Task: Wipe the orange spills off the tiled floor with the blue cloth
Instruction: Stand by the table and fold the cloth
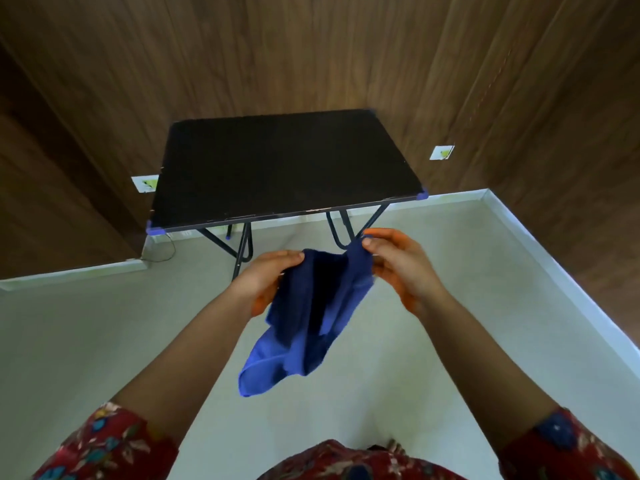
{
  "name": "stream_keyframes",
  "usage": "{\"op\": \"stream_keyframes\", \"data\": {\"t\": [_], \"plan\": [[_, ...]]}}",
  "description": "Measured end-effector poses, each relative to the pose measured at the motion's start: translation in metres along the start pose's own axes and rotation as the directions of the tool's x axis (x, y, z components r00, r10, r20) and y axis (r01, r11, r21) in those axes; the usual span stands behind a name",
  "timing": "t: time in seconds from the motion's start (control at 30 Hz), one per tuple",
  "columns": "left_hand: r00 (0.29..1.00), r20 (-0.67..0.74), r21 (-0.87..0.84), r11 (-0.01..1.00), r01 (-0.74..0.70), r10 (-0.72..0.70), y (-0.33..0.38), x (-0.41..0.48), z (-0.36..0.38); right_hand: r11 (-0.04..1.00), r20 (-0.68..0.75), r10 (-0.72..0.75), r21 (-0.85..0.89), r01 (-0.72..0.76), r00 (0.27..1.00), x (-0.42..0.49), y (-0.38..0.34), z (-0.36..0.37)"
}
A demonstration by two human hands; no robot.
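Above tiled floor (104, 341), left hand (266, 280) and right hand (401, 268) pinching blue cloth (304, 323), black table (284, 168) beyond

Left sleeve (104, 445) and right sleeve (568, 448) of dark red fabric ending near the elbows, teal and blue flowers with cream leaves, same print on the garment front (346, 462), forearms bare to the left hand (266, 277) and right hand (403, 270)
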State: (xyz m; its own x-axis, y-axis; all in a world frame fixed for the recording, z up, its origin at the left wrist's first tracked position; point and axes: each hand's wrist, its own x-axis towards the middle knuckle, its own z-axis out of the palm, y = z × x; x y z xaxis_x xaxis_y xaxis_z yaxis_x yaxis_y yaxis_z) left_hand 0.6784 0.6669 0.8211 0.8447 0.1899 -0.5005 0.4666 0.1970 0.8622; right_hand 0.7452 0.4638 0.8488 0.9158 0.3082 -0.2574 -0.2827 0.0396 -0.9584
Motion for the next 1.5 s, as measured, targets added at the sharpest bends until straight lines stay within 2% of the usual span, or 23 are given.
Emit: {"op": "stream_keyframes", "data": {"t": [0.13,0.2,0.27,0.33,0.4,0.43,0.47,0.53,0.57,0.63,0.7,0.8,0.83,0.87,0.93,1.0,1.07,1.13,1.27,1.4,1.47,1.5], "plan": [[1.0,-0.003,-0.063,0.998,-0.027,0.027,0.015,-0.017,0.022,0.978,0.23,-0.107,-0.152,0.144,0.967,-0.023,0.0,0.036],[0.996,0.077,-0.149,0.988,-0.042,0.054,0.021,-0.027,0.022,0.968,0.342,-0.101,-0.183,0.171,0.934,-0.032,0.0,0.043],[0.976,0.187,-0.157,0.984,-0.081,0.11,0.024,-0.034,0.017,0.963,0.41,-0.095,-0.193,0.188,0.907,-0.039,-0.002,0.046],[0.96,0.234,-0.113,0.985,-0.132,0.156,0.023,-0.036,0.014,0.977,0.302,-0.139,-0.116,0.181,0.943,-0.041,-0.004,0.041],[0.968,0.173,-0.091,0.982,-0.168,0.182,0.024,-0.037,0.011,0.984,0.088,-0.18,-0.002,0.181,0.98,-0.036,-0.006,0.029],[0.969,0.155,-0.062,0.981,-0.185,0.192,0.025,-0.037,0.009,0.974,0.016,-0.226,-0.031,0.226,0.974,-0.031,-0.004,0.02],[0.965,0.165,-0.016,0.978,-0.206,0.206,0.028,-0.041,0.007,0.945,-0.005,-0.296,-0.146,0.292,0.955,-0.025,0.0,0.013],[0.945,0.216,0.083,0.96,-0.266,0.243,0.035,-0.047,0.004,0.855,0.126,-0.337,-0.374,0.36,0.933,-0.018,0.004,0.007],[0.931,0.229,0.116,0.942,-0.316,0.284,0.04,-0.049,0.002,0.849,0.205,-0.277,-0.405,0.339,0.939,-0.014,0.005,0.009],[0.889,0.253,0.178,0.884,-0.431,0.382,0.048,-0.055,0.0,0.901,0.295,-0.101,-0.378,0.213,0.95,-0.01,0.005,0.013],[0.839,0.296,0.252,0.81,-0.53,0.457,0.053,-0.061,-0.006,0.909,0.306,0.003,-0.397,0.125,0.952,-0.008,-0.002,0.015],[0.782,0.352,0.401,0.671,-0.623,0.515,0.054,-0.066,-0.021,0.847,0.348,0.039,-0.509,0.153,0.937,-0.003,-0.018,0.013],[0.778,0.347,0.424,0.653,-0.628,0.524,0.052,-0.066,-0.026,0.816,0.364,0.046,-0.551,0.176,0.93,-0.002,-0.023,0.013],[0.783,0.328,0.425,0.657,-0.622,0.529,0.05,-0.068,-0.03,0.783,0.371,0.032,-0.586,0.207,0.928,-0.001,-0.025,0.014],[0.793,0.279,0.394,0.688,-0.609,0.542,0.047,-0.07,-0.035,0.725,0.339,-0.096,-0.621,0.299,0.936,-0.002,-0.023,0.021],[0.777,0.256,0.382,0.678,-0.627,0.575,0.045,-0.07,-0.036,0.707,0.321,-0.196,-0.609,0.36,0.927,-0.007,-0.013,0.033],[0.754,0.259,0.387,0.651,-0.653,0.603,0.045,-0.072,-0.035,0.712,0.365,-0.186,-0.589,0.381,0.912,-0.015,0.0,0.05],[0.739,0.266,0.399,0.627,-0.669,0.619,0.047,-0.073,-0.036,0.644,0.377,-0.218,-0.637,0.424,0.9,-0.017,0.01,0.06],[0.704,0.276,0.596,0.459,-0.659,0.654,0.041,-0.07,-0.056,0.605,0.293,-0.274,-0.688,0.401,0.916,-0.007,-0.005,0.053],[0.766,0.283,0.738,0.379,-0.558,0.577,0.021,-0.058,-0.076,0.597,0.297,-0.254,-0.701,0.391,0.921,0.001,-0.023,0.044],[0.767,0.297,0.793,0.301,-0.53,0.568,0.009,-0.05,-0.077,0.53,0.298,-0.308,-0.735,0.423,0.904,0.008,-0.027,0.048],[0.758,0.28,0.804,0.287,-0.521,0.59,0.006,-0.045,-0.078,0.463,0.31,-0.309,-0.777,0.427,0.899,0.012,-0.03,0.051]]}}
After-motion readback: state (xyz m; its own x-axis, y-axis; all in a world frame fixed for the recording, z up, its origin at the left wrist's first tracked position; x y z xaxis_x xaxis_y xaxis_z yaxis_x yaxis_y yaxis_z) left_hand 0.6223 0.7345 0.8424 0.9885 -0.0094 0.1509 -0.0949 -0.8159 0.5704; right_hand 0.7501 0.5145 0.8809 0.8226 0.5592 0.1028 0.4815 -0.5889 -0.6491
